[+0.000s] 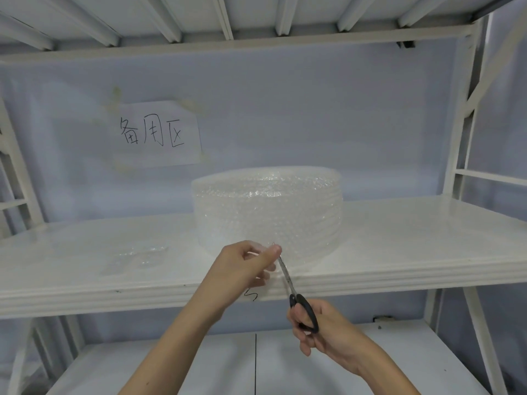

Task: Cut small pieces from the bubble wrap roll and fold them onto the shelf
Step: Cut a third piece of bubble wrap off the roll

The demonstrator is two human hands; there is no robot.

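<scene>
A wide roll of clear bubble wrap [268, 206] stands on the white shelf [399, 238], near its middle. My left hand [245, 263] pinches the loose free edge of the wrap at the front of the roll, just over the shelf's front edge. My right hand [319, 326] grips black-handled scissors [296, 292] below the shelf edge; their blades point up and left, with the tips close to my left thumb at the wrap's edge. Small pieces of bubble wrap [137, 259] lie flat on the shelf to the left of the roll.
A paper sign with handwritten characters [155, 134] is taped to the back wall. White metal uprights [462, 138] frame the shelf on the right and left. A lower shelf [399, 366] lies beneath my arms, and another shelf's underside spans overhead.
</scene>
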